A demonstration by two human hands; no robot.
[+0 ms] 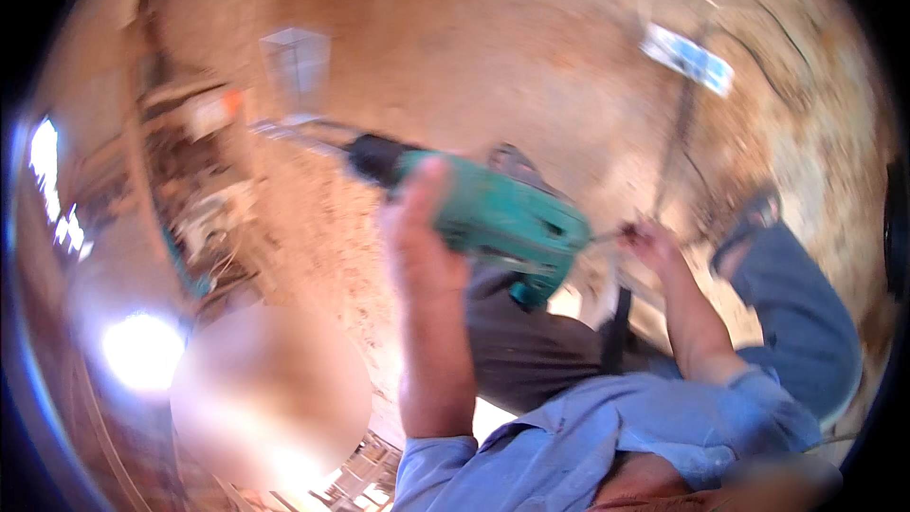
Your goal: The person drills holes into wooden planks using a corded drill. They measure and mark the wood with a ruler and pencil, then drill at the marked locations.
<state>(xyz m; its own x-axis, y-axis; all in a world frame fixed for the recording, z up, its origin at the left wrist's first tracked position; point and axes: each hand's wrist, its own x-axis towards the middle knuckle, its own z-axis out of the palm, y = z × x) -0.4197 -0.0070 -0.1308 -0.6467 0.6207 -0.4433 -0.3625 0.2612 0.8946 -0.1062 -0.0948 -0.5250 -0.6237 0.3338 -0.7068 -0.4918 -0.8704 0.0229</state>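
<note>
Blurry view, looking down over a dusty dirt floor (pixel 531 66). Left hand (pixel 422 237) is up in the middle of the frame, fingers wrapped round the body of a green power drill (pixel 502 213), thumb side toward the camera. The drill lies roughly level, black chuck (pixel 374 156) pointing up-left w/ a thin bit (pixel 294 133) sticking out past it, smeared by blur. The drill's back end faces right.

Right hand (pixel 649 242) sits just beside the drill's back end, fingers pinched narrow on something small and thin — too blurred to tell what, maybe a cord end, can't say. Whether it's actually touching the drill, can't tell either.

Both forearms come out of light blue shirt sleeves (pixel 607 427) at the bottom. Below the drill, dark trousers (pixel 531 351); at right, a blue-jeaned leg (pixel 796 322) and a sandalled foot (pixel 749 223) on the dirt — whose leg, unclear.

Further off: a clear boxy container (pixel 296 66) on the ground upper left, a flat blue-and-white packet (pixel 687 57) upper right, well apart from the hands. Scrap wood and clutter (pixel 204 190) along the left side, w/ a bright glare spot lower left.
</note>
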